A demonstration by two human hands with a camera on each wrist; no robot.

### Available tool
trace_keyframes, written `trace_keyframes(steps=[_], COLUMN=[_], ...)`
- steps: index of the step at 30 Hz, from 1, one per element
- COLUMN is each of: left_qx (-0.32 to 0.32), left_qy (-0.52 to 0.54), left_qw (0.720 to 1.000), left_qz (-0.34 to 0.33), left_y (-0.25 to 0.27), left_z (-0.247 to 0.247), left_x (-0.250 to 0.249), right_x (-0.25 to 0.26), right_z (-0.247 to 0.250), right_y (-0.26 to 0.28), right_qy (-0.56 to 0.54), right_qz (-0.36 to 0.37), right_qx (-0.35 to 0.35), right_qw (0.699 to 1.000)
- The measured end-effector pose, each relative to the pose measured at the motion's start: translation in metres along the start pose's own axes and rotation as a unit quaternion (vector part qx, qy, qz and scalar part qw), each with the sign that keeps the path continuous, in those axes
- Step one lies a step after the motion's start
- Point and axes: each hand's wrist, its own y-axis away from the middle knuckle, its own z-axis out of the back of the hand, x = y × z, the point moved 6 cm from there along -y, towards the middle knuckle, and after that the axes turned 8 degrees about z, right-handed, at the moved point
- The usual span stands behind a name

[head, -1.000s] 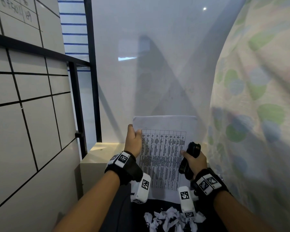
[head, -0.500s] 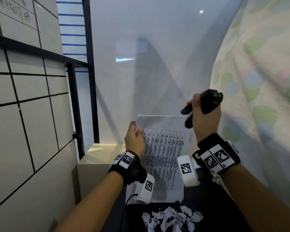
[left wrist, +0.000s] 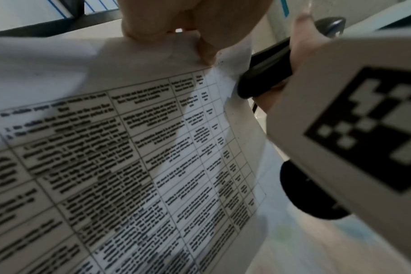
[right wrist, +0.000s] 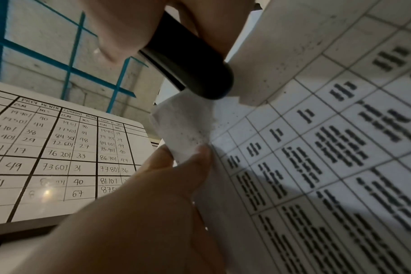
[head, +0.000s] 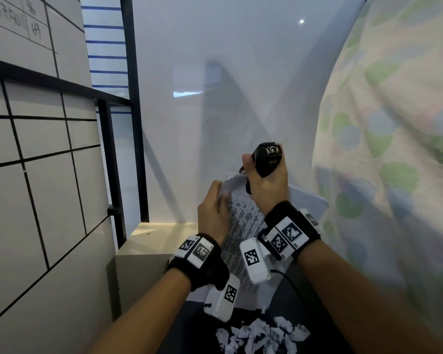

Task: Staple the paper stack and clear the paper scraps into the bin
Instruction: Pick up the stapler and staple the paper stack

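Head view: left hand (head: 213, 210) pinches paper stack (head: 243, 221) corner, right hand (head: 266, 183) grips stapler (head: 266, 159) w/ nose over it (sheets look uneven). Square edges, seat corner deep, squeeze firmly.

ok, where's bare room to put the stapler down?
Bare: the beige ledge left of the left hand, and dark tabletop left of the scraps. Crowded: scraps under the paper stack; right hand grips the stapler.
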Motion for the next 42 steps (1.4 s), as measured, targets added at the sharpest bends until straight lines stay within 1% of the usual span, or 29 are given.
trace_keyframes(steps=[5, 9, 12, 15, 18, 22, 26, 29, 32, 34, 36, 38, 40, 42], left_qx=[0.025, 0.03, 0.047, 0.067, 0.103, 0.132, 0.159, 0.17, 0.176, 0.162, 0.125, 0.089, 0.061, 0.035], left_qy=[0.019, 0.005, 0.002, -0.004, -0.011, -0.05, -0.081, -0.097, -0.09, -0.076, -0.045, -0.033, -0.047, -0.043], left_qw=[0.999, 0.999, 0.998, 0.998, 0.995, 0.99, 0.983, 0.98, 0.98, 0.984, 0.991, 0.995, 0.995, 0.995], left_qz=[0.008, 0.023, 0.035, 0.02, -0.003, -0.022, -0.049, -0.046, -0.029, -0.01, 0.012, 0.038, 0.062, 0.085], left_y=[0.001, 0.003, 0.002, 0.0, -0.001, -0.001, -0.001, 0.0, 0.0, -0.001, -0.005, -0.01, -0.015, -0.02], left_z=[-0.004, -0.006, -0.007, -0.007, -0.008, -0.009, -0.012, -0.014, -0.017, -0.017, -0.013, -0.008, -0.004, 0.002], left_x=[0.0, -0.001, -0.003, -0.007, -0.011, -0.012, -0.016, -0.018, -0.019, -0.016, -0.01, -0.003, 0.005, 0.01], right_x=[-0.002, -0.001, -0.004, -0.006, -0.012, -0.017, -0.022, -0.024, -0.027, -0.029, -0.03, -0.03, -0.031, -0.035], right_z=[-0.004, -0.006, -0.005, -0.005, -0.003, 0.002, 0.008, 0.012, 0.013, 0.011, 0.011, 0.019, 0.033, 0.051], right_y=[-0.002, -0.006, -0.009, -0.01, -0.011, -0.012, -0.014, -0.016, -0.018, -0.018, -0.018, -0.019, -0.019, -0.017], right_qy=[0.019, -0.001, -0.033, -0.051, -0.058, -0.075, -0.064, -0.065, -0.055, -0.059, -0.083, -0.109, -0.135, -0.128], right_qz=[-0.026, -0.058, -0.105, -0.126, -0.145, -0.175, -0.195, -0.203, -0.208, -0.22, -0.229, -0.223, -0.209, -0.2], right_qx=[0.002, -0.042, -0.088, -0.106, -0.119, -0.143, -0.179, -0.198, -0.19, -0.168, -0.162, -0.19, -0.227, -0.239], right_qw=[0.999, 0.997, 0.99, 0.985, 0.98, 0.971, 0.962, 0.957, 0.958, 0.959, 0.956, 0.95, 0.942, 0.941])
